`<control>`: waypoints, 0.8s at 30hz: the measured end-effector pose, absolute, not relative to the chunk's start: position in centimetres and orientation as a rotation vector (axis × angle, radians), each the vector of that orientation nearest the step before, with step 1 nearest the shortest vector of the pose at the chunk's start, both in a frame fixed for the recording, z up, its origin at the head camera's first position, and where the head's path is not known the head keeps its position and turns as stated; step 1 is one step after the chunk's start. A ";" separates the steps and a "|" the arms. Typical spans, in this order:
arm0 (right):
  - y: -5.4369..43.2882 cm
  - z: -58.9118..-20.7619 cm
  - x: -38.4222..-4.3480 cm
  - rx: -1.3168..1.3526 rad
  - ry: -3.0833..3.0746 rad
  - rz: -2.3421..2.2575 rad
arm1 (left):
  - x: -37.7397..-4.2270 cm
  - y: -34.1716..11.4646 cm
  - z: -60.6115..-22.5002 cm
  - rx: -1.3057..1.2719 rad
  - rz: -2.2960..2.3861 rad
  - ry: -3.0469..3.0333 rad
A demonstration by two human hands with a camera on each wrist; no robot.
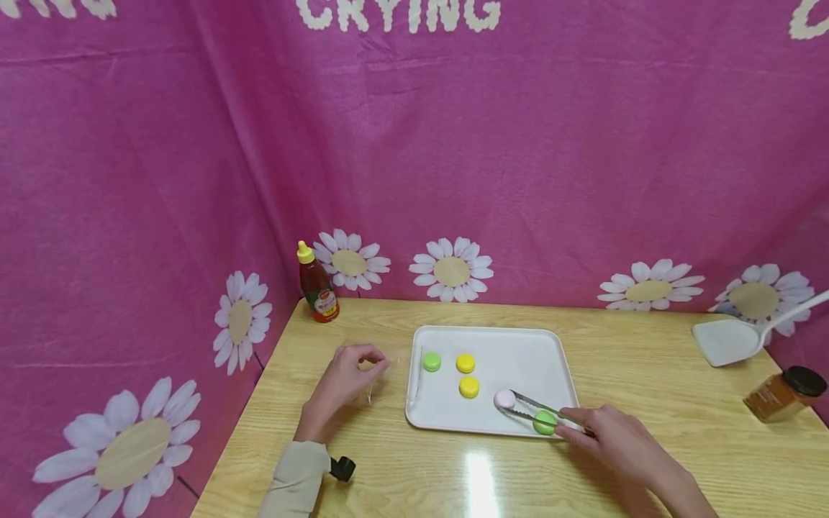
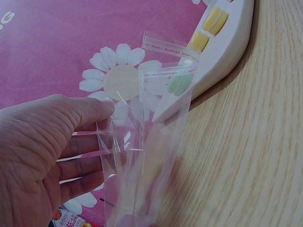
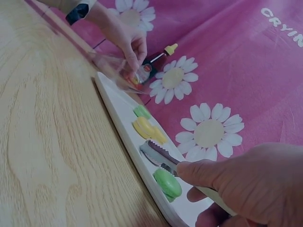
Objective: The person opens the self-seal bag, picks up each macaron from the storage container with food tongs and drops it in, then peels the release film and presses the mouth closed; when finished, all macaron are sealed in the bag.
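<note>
My left hand pinches a clear plastic bag between thumb and fingers, to the left of the white tray. The bag has a printed adhesive strip near its top. In my right hand are metal tongs with serrated edges. Their tips lie on either side of a pale pink macaron on the tray; whether they press it I cannot tell. A green macaron sits under the tongs' arms, near the front rim. Further left on the tray are two yellow macarons and another green macaron.
A sauce bottle with a yellow cap stands at the back left of the wooden table. On the right are a white spatula and a dark-lidded jar. A pink flowered cloth hangs behind.
</note>
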State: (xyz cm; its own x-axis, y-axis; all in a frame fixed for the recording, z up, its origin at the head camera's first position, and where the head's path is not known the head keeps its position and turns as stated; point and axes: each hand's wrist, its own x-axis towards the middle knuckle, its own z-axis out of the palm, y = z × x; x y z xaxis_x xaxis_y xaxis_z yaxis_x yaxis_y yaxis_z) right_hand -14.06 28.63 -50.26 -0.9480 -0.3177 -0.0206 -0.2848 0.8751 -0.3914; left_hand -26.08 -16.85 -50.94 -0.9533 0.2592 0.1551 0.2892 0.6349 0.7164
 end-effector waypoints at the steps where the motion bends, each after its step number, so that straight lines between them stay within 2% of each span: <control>1: 28.7 -50.3 -14.1 -0.488 2.962 -0.600 | -26.1 -16.8 -50.9 -0.469 -1.240 -2.807; 24: 29.0 -50.1 -14.0 -0.624 3.060 -0.564 | -26.0 -16.7 -50.9 -0.471 -1.242 -2.804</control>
